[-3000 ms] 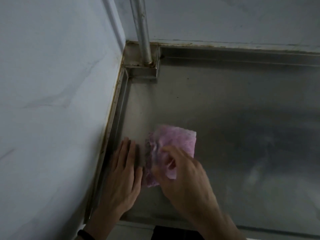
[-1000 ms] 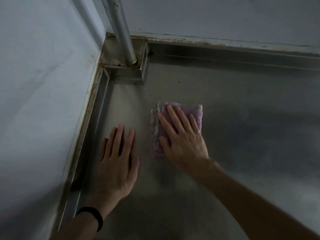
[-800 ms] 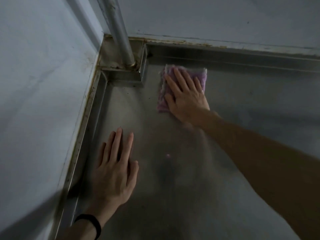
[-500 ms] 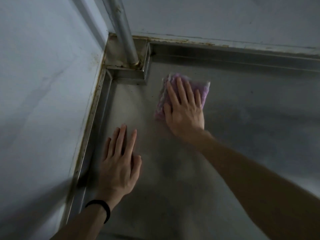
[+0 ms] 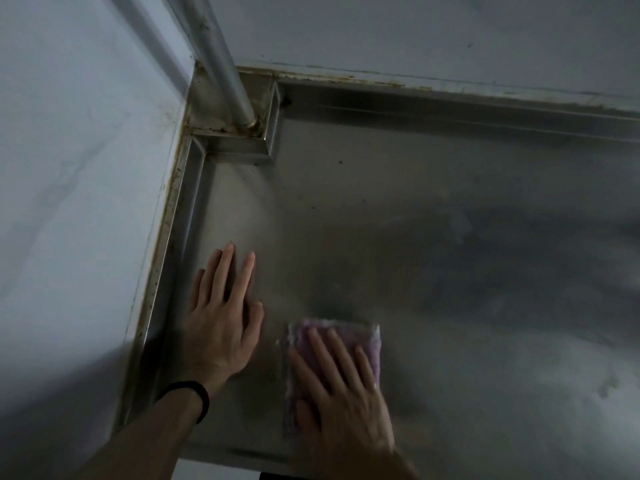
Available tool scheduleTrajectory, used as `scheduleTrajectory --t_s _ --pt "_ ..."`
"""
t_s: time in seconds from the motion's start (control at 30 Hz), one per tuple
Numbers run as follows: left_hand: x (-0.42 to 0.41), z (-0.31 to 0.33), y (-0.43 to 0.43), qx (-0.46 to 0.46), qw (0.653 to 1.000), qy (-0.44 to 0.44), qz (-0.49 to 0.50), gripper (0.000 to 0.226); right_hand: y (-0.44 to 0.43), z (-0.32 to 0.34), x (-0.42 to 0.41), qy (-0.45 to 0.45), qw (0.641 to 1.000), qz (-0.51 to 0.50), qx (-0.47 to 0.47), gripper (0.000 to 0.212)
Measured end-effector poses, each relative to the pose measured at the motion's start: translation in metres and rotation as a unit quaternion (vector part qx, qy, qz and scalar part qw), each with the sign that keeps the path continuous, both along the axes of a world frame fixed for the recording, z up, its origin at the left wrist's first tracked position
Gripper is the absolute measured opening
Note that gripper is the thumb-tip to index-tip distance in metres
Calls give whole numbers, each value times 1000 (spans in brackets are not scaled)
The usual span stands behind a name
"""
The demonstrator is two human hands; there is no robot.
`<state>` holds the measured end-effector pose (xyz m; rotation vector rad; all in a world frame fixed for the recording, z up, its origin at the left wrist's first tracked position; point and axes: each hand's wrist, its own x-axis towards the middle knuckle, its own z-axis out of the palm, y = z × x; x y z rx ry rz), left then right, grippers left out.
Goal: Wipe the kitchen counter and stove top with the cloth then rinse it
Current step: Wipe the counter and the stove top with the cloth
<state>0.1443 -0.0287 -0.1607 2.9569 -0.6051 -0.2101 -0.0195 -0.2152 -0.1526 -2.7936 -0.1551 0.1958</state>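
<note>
Biggest things here are the pale wall on the left (image 5: 69, 168) and the back wall (image 5: 415, 29), which meet in a corner. Tucked into that corner is a stainless steel table (image 5: 450, 237) with a raised lip along both walls and some rusty gunk along the seams; the metal looks dull and smeary. A metal pipe (image 5: 221, 64) comes down into a little boxed-off notch right in the corner. The left hand (image 5: 221, 327) lies flat on the table near the left lip, fingers straight and slightly spread, holding nothing. The right hand (image 5: 343, 410) is just beside it toward the front edge, also flat with fingers straight, pressing down on a pink cloth (image 5: 370, 344) that's spread on the table under the palm. It's a bit blurry. There's a black wristband (image 5: 201, 400) on the left wrist.
</note>
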Motion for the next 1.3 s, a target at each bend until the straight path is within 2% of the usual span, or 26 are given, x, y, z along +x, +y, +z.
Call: scheduleTrajectory --t_s 0.2,0.33,0.5,0.6,0.7,0.9,1.0,1.13,1.3 --pt "0 4 -5 19 1000 3 16 72 -77 -2 145 -30 999 -24 -27 68" --pt "0 5 -5 2 1000 -4 19 73 -128 -2 243 -9 998 -50 -48 65" --pt "1 5 -6 -13 1000 -24 10 73 -155 -1 296 1 997 -48 -63 64" --pt "1 8 -8 -16 1000 -20 12 72 -141 1 282 -4 994 -93 -61 64" --pt "1 10 -9 -18 1000 -19 13 71 -108 4 225 -15 992 -115 -53 64" --pt "1 10 -7 -9 1000 -12 10 71 -19 -7 -4 -34 996 -80 -27 70" --pt "1 8 -5 3 1000 -13 7 73 3 -5 -83 2 997 -40 -65 71" --pt "1 5 -5 -6 1000 -16 10 72 -20 -4 -68 -13 998 -23 -55 75" --pt "-1 6 -8 -20 999 -11 28 71 -85 -5 53 -29 999 -13 -23 66"
